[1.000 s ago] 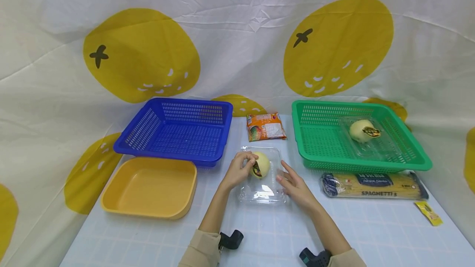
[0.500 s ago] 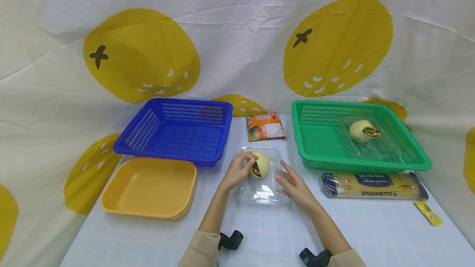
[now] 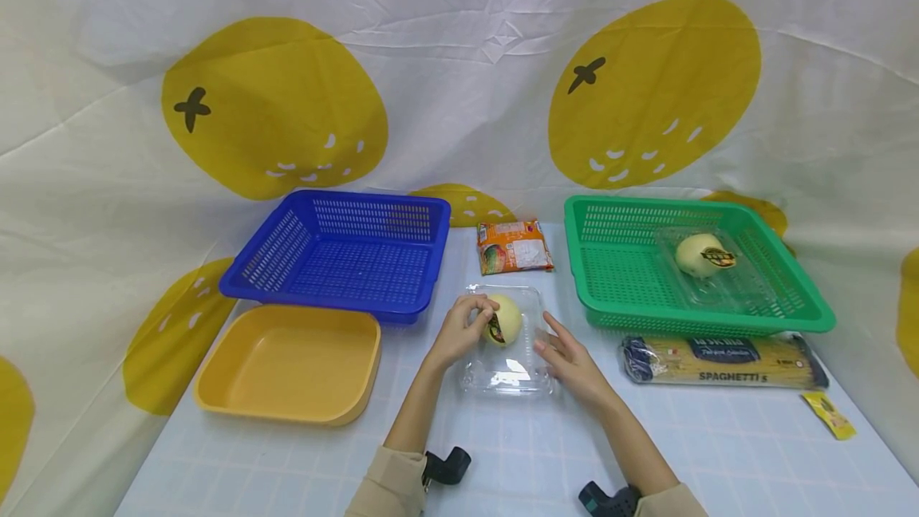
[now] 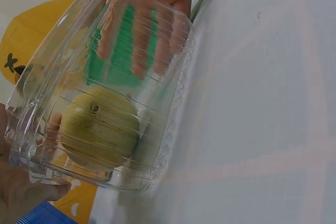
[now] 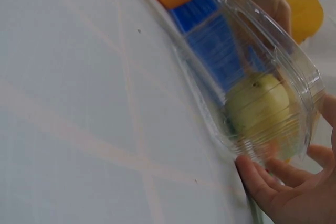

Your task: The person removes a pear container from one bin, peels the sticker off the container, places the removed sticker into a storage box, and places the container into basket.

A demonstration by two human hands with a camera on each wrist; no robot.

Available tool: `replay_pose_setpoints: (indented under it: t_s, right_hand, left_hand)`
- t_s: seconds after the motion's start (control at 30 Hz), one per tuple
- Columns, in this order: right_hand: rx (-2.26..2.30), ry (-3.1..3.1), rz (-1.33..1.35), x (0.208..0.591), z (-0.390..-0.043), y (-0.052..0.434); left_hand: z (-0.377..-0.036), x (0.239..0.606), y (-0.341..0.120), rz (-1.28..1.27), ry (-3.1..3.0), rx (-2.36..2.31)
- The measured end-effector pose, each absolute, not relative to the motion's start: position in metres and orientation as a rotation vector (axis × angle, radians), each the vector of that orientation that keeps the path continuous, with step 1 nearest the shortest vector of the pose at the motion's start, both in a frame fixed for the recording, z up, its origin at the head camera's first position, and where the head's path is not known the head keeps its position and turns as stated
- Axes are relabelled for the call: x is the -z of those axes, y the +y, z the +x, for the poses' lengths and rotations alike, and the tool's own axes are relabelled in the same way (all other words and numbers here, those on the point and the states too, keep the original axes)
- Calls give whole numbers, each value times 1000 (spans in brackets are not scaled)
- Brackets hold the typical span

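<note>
A clear plastic clamshell box (image 3: 510,364) lies on the pale tiled table (image 3: 502,453), with a yellow-green fruit (image 3: 505,319) bearing a dark sticker inside it. My left hand (image 3: 463,331) grips the box's left side, fingers curled over the lid by the fruit. My right hand (image 3: 567,357) touches the box's right side with fairly straight fingers. The left wrist view shows the box (image 4: 131,51) close up, the fruit (image 4: 100,127) inside and my right hand's fingers (image 4: 142,40) behind the plastic. In the right wrist view the fruit (image 5: 260,106) fills the box (image 5: 252,40), fingertips (image 5: 252,174) at its edge.
A blue basket (image 3: 373,199) stands back left with a yellow tray (image 3: 287,413) in front of it. An orange packet (image 3: 513,246) lies behind the box. The green basket (image 3: 704,324) at right holds another boxed fruit (image 3: 702,255). A spaghetti pack (image 3: 725,357) and a small yellow sachet (image 3: 829,413) lie beside it.
</note>
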State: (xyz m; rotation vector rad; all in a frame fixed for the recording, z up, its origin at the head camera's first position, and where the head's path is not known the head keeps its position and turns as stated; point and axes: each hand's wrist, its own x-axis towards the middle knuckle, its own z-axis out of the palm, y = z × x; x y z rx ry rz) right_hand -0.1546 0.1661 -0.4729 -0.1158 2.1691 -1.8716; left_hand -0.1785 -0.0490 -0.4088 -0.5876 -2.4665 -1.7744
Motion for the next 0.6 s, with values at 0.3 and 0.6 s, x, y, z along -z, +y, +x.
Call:
replay_pose_setpoints:
  t_s: [0.3, 0.6]
  right_hand:
    - [1863, 2171, -92, 471, -154, 165]
    - [1859, 2179, -107, 473, -154, 166]
  left_hand:
    - [-183, 415, -49, -583, -2458, 1791]
    - [-201, 449, -49, -546, -2460, 1768]
